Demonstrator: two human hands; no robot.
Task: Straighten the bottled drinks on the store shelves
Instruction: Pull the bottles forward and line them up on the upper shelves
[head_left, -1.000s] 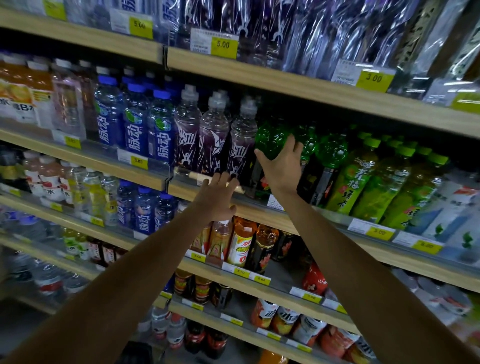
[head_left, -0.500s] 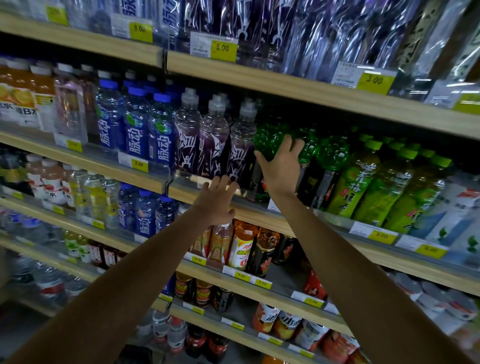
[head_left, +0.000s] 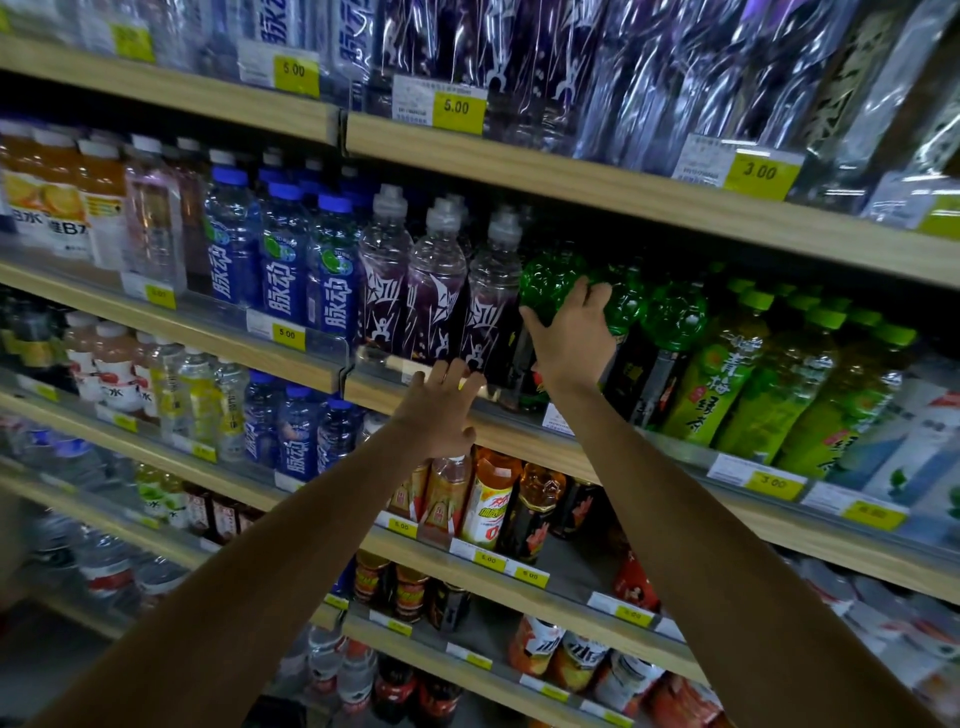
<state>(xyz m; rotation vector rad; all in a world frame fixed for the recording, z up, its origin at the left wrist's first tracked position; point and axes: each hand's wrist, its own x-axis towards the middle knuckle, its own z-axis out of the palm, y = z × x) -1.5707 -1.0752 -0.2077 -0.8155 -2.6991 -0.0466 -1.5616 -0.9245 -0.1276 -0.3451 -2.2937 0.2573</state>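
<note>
The right hand (head_left: 571, 343) grips the green bottle (head_left: 545, 288) at its dimpled shoulder, thumb on the left side and fingers curled round the right. The bottle stands at the front of the second shelf (head_left: 654, 475) from the top, touching the purple bottle (head_left: 491, 306) on its left, with more of its own kind on its right. The left hand (head_left: 441, 410) is open, its straight fingers spread against the shelf lip below the purple bottle's base and holding nothing.

The green bottle looks full, so it is likely fairly heavy for one hand, with its weight low down. Its plastic wall is probably stiff enough while sealed, and the dimples should give the fingers purchase where the glossy dark label below may be slippery. Holding at the shoulder suits turning it; a second hold low on the body would steady it against tipping into its close neighbours
</note>
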